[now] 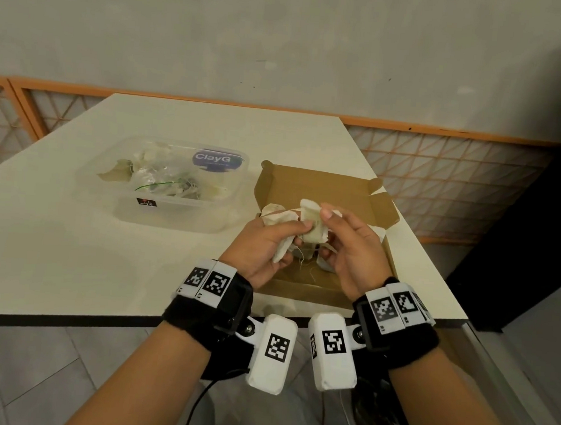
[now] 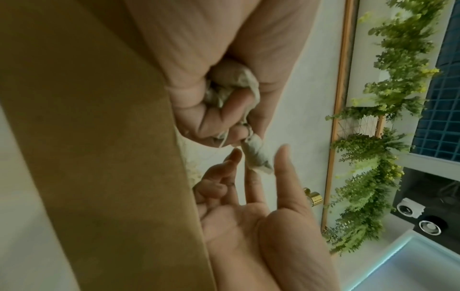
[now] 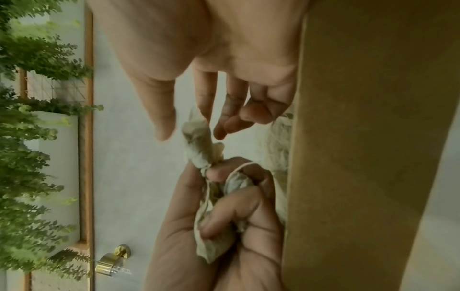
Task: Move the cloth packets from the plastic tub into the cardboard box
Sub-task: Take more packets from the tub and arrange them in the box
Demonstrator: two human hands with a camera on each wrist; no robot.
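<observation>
Over the open cardboard box [image 1: 317,181], my left hand [image 1: 270,241] grips a bunch of pale cloth packets [image 1: 311,227] with loose strings hanging down. In the left wrist view its curled fingers [image 2: 196,94] wrap the crumpled bundle [image 2: 231,78]. One packet [image 3: 199,143] sticks out of that fist. My right hand [image 1: 346,246] is beside it with straight fingers, forefinger [image 3: 205,98] touching the packet and thumb [image 3: 161,118] a little apart from it. More packets [image 1: 162,174] lie in the clear plastic tub [image 1: 123,214] to the left. Pale packets [image 1: 327,265] show inside the box under my hands.
Tub and box stand side by side on a cream table [image 1: 70,257], the box near the table's right edge [image 1: 434,266]. The box lid flap [image 1: 382,209] stands open at the back right. A grey wall and an orange lattice rail [image 1: 457,178] lie behind.
</observation>
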